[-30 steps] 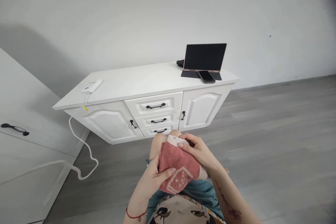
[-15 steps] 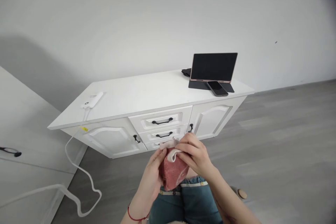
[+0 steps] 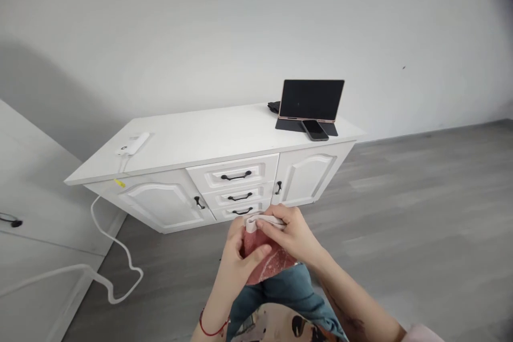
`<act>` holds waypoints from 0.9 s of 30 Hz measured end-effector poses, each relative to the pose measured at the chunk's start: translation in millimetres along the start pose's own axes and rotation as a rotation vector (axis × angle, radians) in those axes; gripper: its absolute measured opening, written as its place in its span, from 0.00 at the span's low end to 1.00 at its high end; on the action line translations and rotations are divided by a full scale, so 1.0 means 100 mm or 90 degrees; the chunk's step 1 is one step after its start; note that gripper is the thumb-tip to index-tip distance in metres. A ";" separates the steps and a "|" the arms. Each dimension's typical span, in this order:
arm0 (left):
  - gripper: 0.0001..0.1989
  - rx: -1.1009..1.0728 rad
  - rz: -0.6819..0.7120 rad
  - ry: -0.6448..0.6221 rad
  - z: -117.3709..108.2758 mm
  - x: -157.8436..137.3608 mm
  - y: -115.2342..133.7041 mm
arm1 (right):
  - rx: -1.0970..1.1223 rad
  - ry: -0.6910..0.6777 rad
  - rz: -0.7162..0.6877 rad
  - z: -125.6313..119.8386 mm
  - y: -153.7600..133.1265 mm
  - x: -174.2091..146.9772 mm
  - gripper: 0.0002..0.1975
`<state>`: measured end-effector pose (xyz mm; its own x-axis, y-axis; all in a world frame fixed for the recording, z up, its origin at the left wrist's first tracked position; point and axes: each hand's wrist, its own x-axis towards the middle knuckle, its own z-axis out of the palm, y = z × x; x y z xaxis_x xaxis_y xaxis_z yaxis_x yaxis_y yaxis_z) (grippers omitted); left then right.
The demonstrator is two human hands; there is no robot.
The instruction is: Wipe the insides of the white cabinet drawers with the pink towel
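In front of my lap I hold a reddish-pink cloth item (image 3: 276, 263) with a pale pattern and a white band (image 3: 251, 224) along its top edge; its exact kind is unclear. My left hand (image 3: 235, 256) grips its left side, thumb lying across the front and the other fingers mostly hidden behind. My right hand (image 3: 292, 231) pinches the folded white band at the top right, its thumb in front. Both hands are close together, just below the cabinet's drawers in the view.
A white cabinet (image 3: 192, 141) with black handles stands ahead against the wall. On it are a propped-up tablet (image 3: 311, 99), a phone (image 3: 315, 130), a black item (image 3: 274, 107) and a white power strip (image 3: 133, 144). Its white cable (image 3: 116, 239) hangs down at the left.
My right hand has shifted left along the white band, which is now folded flatter. My left thumb has moved onto the cloth's front. The view has turned slightly right.
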<state>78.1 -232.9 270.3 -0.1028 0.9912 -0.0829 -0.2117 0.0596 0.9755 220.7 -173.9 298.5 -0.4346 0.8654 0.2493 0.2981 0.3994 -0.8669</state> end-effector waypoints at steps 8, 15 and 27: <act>0.15 -0.057 -0.082 0.055 -0.06 0.05 0.10 | -0.028 0.006 0.010 -0.40 0.41 0.01 0.13; 0.12 -0.280 -0.208 0.156 -0.14 0.20 0.26 | 0.381 0.156 0.175 -0.08 0.75 -0.19 0.29; 0.12 -0.277 -0.241 0.161 -0.32 0.45 0.16 | 0.729 -0.083 0.283 0.04 0.70 0.03 0.50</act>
<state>38.8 -191.0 275.8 -0.1586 0.8490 -0.5040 -0.6490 0.2951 0.7012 236.9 -144.7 236.9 -0.5871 0.7952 -0.1518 -0.4454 -0.4738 -0.7597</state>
